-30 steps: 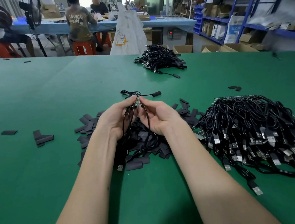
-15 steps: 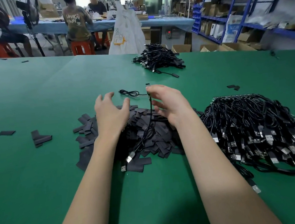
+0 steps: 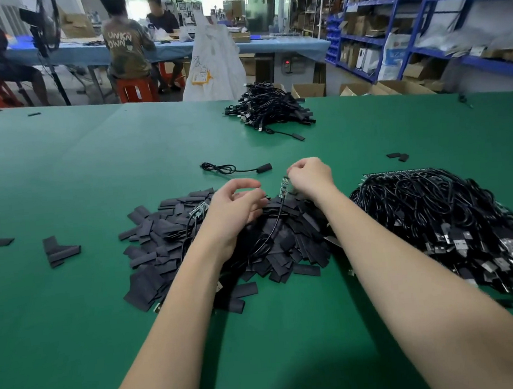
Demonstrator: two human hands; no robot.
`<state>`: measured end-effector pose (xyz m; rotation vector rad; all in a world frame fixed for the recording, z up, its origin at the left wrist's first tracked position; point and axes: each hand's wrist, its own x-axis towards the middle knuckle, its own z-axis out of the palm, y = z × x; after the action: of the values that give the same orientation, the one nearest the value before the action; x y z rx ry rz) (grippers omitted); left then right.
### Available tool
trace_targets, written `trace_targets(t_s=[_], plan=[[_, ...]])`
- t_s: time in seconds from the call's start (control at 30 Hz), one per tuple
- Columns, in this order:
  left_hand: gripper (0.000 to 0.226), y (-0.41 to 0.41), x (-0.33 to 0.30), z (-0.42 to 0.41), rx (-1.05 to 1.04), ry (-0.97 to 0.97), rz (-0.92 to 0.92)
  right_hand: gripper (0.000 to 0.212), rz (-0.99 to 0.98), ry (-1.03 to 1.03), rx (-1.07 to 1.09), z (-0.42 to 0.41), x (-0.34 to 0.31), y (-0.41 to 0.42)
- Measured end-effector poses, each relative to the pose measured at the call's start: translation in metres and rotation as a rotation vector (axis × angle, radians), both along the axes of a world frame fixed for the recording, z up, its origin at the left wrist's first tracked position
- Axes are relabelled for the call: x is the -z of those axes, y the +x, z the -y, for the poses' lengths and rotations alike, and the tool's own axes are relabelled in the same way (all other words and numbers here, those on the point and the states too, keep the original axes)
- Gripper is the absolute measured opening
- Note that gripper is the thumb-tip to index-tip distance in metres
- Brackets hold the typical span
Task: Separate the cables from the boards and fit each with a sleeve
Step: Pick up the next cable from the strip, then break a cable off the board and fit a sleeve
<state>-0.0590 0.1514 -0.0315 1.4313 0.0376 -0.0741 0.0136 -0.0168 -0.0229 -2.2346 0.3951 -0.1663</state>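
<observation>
Near the worktop's (image 3: 61, 180) left edge: a few loose sleeve pieces (image 3: 60, 250). Centre, toward the near edge: sleeve pile (image 3: 165, 233), flat black pieces heaped. One small board (image 3: 198, 209) lies on the pile just left of the left hand. Left hand (image 3: 235, 210) is over the pile, fingers curled with fingertips at the sleeves; cannot tell if it actually holds one. Right hand (image 3: 309, 175) pinches the top of a second board (image 3: 284, 187), its cable (image 3: 270, 230) trailing down onto the pile. Behind the hands, one finished cable (image 3: 234, 169) lies alone. Far edge: done pile (image 3: 269, 106). Right edge: big cable bundle (image 3: 450, 221), still unprocessed.
</observation>
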Motion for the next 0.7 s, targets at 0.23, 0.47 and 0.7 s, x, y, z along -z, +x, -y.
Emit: trace_targets(t_s=[0.23,0.47,0.7], plan=[[0.012,-0.004,0.009,0.014,0.071,0.459,0.153,0.059,-0.399,-0.507,-0.176,0.006,0.005,0.016],[0.026,-0.012,0.012,0.021,0.126,0.951,0.351,0.04,-0.331,-0.556,-0.15,0.009,0.004,0.006],[0.026,-0.012,0.015,0.023,0.013,0.93,0.358,0.03,0.103,-0.345,-0.038,0.009,-0.009,0.002]])
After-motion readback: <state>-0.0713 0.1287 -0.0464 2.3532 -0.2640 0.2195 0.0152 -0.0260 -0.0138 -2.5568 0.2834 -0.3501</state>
